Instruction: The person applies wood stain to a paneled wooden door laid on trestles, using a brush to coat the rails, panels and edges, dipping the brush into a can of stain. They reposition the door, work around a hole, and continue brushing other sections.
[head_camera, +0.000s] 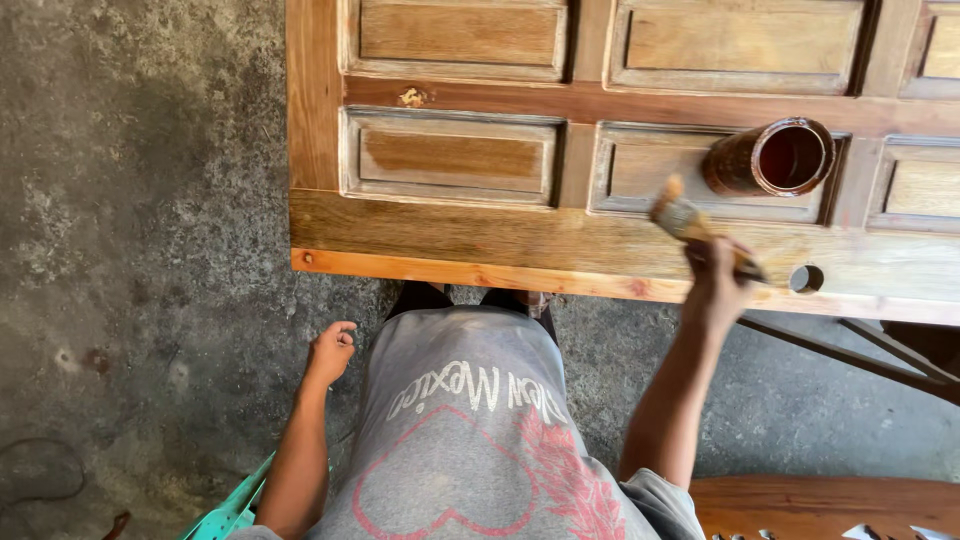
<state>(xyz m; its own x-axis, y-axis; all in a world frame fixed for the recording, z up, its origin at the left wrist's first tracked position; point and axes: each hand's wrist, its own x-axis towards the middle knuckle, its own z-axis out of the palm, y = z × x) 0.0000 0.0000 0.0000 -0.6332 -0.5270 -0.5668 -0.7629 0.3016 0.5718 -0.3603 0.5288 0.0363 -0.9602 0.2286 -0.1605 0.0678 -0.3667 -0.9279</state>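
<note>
1. The paintbrush (688, 222) sits right of centre, bristles on the door (450, 235) — your right hand (718, 285) is clamped on its handle.
2. The lower rail looks darker and coated; the panels remain pale and chalky.
3. A stain-streaked can (770, 158) stands just above.
4. Your left hand (330, 352) hangs loosely curled and empty at lower left, over the concrete floor (140, 200).

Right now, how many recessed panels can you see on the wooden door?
6. Three in the upper row: left, middle, right edge. Three below: left, middle under the can, right. More may lie beyond the frame.
</note>
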